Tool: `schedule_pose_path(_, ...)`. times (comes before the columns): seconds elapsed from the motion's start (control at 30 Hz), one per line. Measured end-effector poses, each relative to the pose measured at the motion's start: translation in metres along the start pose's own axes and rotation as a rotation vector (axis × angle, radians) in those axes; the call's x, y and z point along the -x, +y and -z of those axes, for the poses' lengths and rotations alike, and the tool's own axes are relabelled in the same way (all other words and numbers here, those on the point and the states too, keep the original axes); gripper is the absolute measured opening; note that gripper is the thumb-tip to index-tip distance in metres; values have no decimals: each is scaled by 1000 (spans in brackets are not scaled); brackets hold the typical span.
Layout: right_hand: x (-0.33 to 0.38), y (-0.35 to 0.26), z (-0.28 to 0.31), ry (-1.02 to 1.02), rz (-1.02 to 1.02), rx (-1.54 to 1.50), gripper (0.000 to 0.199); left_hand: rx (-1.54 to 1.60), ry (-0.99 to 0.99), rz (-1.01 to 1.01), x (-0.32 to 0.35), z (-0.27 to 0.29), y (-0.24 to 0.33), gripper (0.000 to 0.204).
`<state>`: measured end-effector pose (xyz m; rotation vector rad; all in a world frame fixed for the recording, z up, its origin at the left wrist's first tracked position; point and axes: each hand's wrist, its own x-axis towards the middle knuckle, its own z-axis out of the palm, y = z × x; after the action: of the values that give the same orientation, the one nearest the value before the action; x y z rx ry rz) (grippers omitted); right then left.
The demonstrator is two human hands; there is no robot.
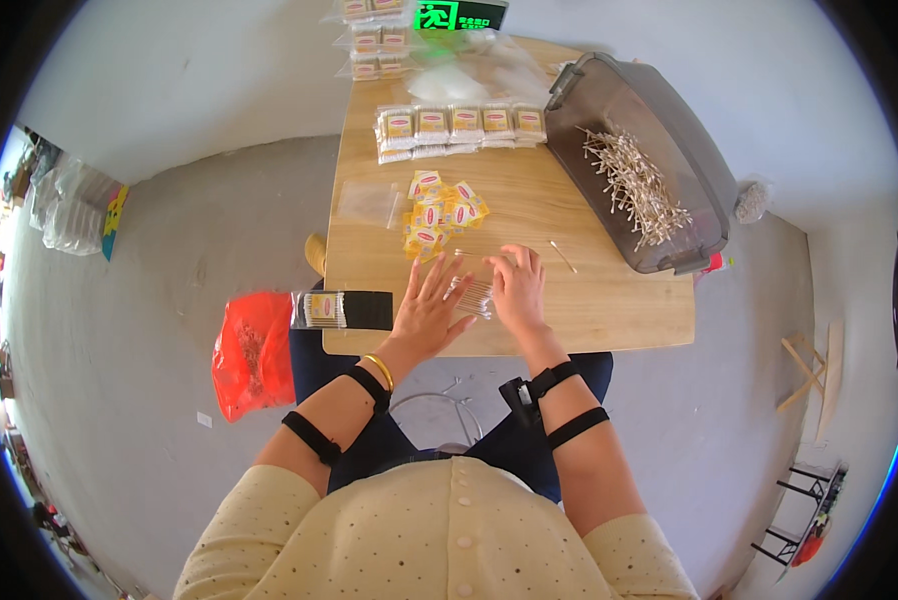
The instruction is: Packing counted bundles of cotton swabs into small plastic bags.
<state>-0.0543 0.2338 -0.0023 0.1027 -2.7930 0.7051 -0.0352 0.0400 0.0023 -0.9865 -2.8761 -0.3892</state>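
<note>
On the wooden table, a small row of cotton swabs [477, 297] lies between my two hands. My left hand [427, 312] rests flat with fingers apart, touching the left side of the row. Against the right side is my right hand [519, 292], fingers bent inward; whatever is in its fingertips is hidden. Just beyond the fingertips lies a cotton swab, and another loose cotton swab [563, 256] lies to the right. A loose pile of yellow and white printed cards [439, 213] sits beyond my left hand.
At right stands a grey plastic bin [609, 215] with many cotton swabs inside. Packed swab bags [459, 125] line the back, near clear plastic bags [369, 203]. A bagged swab pack [324, 310] lies on a black strip at the left edge, beside a red bag [254, 350].
</note>
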Motion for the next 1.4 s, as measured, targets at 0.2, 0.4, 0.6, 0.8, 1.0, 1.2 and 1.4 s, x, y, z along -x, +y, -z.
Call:
schedule_pose_path(0.2,23,10,25,-73,1,-205,52,-25,-74,72,6,4,-12,79)
schedule_pose_path(0.4,70,-22,15,-205,25,26,94,-97,-100,36,14,-2,-23,89)
schedule_pose_path(0.6,65,-36,-13,-262,5,199,99,-81,-118,15,6,-8,-10,94)
schedule_pose_path(0.8,64,-38,-12,-250,-2,181,99,-63,-130,-4,5,-5,-11,93)
schedule_pose_path(1.0,64,-41,-9,-297,-12,249,97,-11,-142,7,6,-4,-11,89)
schedule_pose_path(1.2,64,-40,-12,-264,-31,223,96,106,-153,48,9,-1,-7,85)
schedule_pose_path(1.4,62,-41,-12,-303,-27,260,98,-18,-163,88,32,2,-7,87)
